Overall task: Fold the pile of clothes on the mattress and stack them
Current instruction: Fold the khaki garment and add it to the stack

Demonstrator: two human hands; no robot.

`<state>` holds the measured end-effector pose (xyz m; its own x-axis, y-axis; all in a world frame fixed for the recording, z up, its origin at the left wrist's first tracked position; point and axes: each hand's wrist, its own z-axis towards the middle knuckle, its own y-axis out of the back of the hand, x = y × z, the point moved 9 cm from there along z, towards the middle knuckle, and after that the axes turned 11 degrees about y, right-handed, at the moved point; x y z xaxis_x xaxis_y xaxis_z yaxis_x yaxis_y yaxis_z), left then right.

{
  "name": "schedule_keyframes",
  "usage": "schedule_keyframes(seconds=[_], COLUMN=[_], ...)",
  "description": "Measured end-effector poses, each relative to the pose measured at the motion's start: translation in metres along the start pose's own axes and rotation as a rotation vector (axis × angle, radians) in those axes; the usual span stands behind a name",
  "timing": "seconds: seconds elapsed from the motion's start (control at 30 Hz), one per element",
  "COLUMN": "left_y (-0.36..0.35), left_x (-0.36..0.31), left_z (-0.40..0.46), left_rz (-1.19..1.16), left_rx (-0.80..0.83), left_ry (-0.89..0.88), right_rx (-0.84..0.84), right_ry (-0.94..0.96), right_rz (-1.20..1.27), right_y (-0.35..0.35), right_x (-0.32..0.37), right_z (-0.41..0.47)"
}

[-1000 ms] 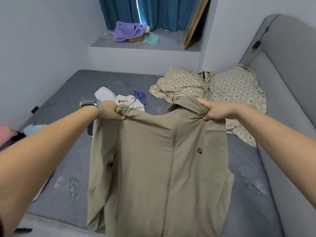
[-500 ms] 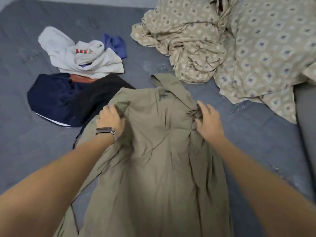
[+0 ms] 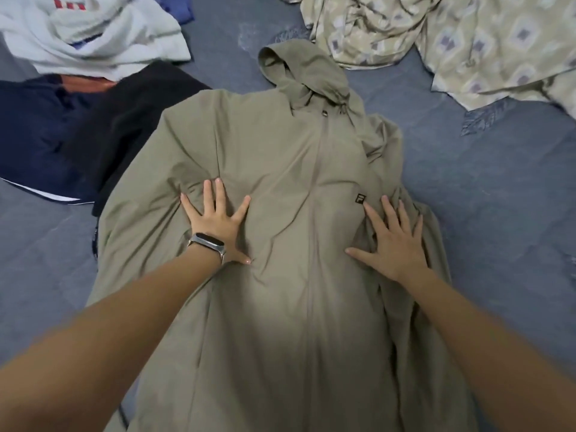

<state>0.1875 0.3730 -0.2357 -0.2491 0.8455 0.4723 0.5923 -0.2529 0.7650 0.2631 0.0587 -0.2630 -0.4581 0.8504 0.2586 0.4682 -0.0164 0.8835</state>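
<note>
- step in hand, as we read it: smoothing. the khaki hooded jacket [image 3: 299, 188] lies front-up on the grey mattress [image 3: 486, 194], zip facing us, hood pointing away.
- our left hand [image 3: 218, 226] is flat on the left chest panel, fingers spread and straight, pressing the cloth; nothing pinched.
- our right hand [image 3: 394, 241] is flat on the right chest panel just beside the small logo patch [image 3: 360, 198], fingers spread too, palm down, no grip.
- creases bunch around both palms and the right sleeve is rumpled along the side, so the flattening isn't done.
- next move likely calls for sweeping the wrinkles outward, then taking a sleeve or side edge and folding it across the zip line. hood needs tucking down at some point.
- in the way: the jacket's left shoulder and sleeve overlap the dark navy garment [image 3: 40, 132] and black cloth [image 3: 131, 120]; folding that side may drag them.
- also around: a white garment [image 3: 93, 32] further off on the left, a patterned beige sheet [image 3: 467, 42] close to the hood on the right. both unfolded; no stack visible yet.
</note>
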Motion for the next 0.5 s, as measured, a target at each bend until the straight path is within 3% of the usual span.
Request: schedule_keyframes(seconds=[0.03, 0.17, 0.27, 0.37, 0.5], left_y=[-0.001, 0.022, 0.004, 0.006, -0.004], left_x=[-0.004, -0.037, -0.079, -0.103, -0.119], left_z=[-0.007, -0.067, -0.125, -0.175, -0.225], left_rz=[-0.031, -0.282, -0.356, -0.626, -0.946], left_rx=[0.013, -0.183, 0.073, 0.191, 0.342], left_ry=[0.034, 0.032, -0.109, -0.199, -0.14], right_rx=[-0.023, -0.221, -0.281, -0.241, -0.133], right_ry=[-0.006, -0.137, -0.368, -0.634, -0.728], right_rz=[0.047, 0.181, 0.267, 0.508, 0.686], right_y=[0.003, 0.013, 0.001, -0.015, -0.036], right_x=[0.001, 0.003, -0.014, -0.041, -0.051], right_z=[-0.004, -0.059, -0.118, -0.164, -0.2])
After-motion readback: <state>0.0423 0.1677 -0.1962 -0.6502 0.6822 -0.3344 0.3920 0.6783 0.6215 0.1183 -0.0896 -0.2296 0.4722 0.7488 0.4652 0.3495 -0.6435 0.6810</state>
